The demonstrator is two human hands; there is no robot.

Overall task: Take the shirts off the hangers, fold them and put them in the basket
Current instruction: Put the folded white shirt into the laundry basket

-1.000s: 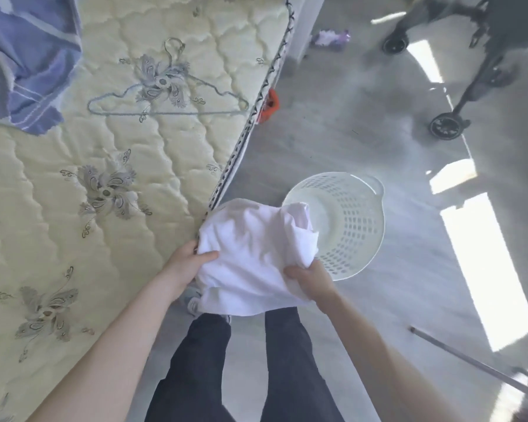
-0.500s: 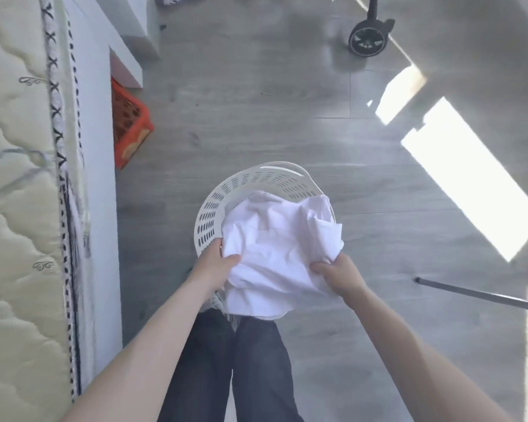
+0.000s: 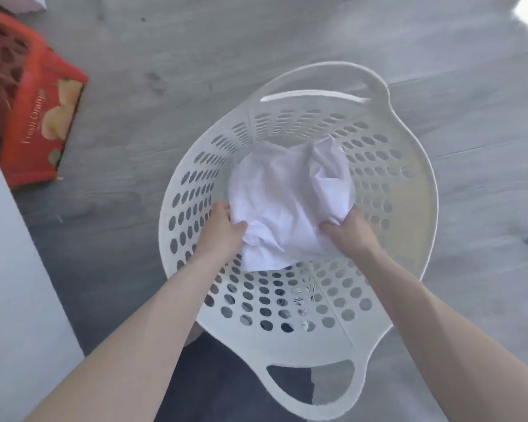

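On the grey wood floor, with an orange box [image 3: 34, 117] at upper left, the left hand [image 3: 223, 229] and right hand [image 3: 349, 234] each pinch a near edge of the folded white shirt [image 3: 287, 196], keeping it flat, I think, inside the white basket [image 3: 421, 184] at centre frame.

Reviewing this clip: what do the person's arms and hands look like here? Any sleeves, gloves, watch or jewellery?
Both forearms are bare from the bottom edge of the frame to the wrists; no sleeve shows. The left hand and right hand wear no gloves, and no watch, bracelet or ring can be seen. The fingers are mostly hidden, so rings there cannot be ruled out. The picture is slightly blurred.
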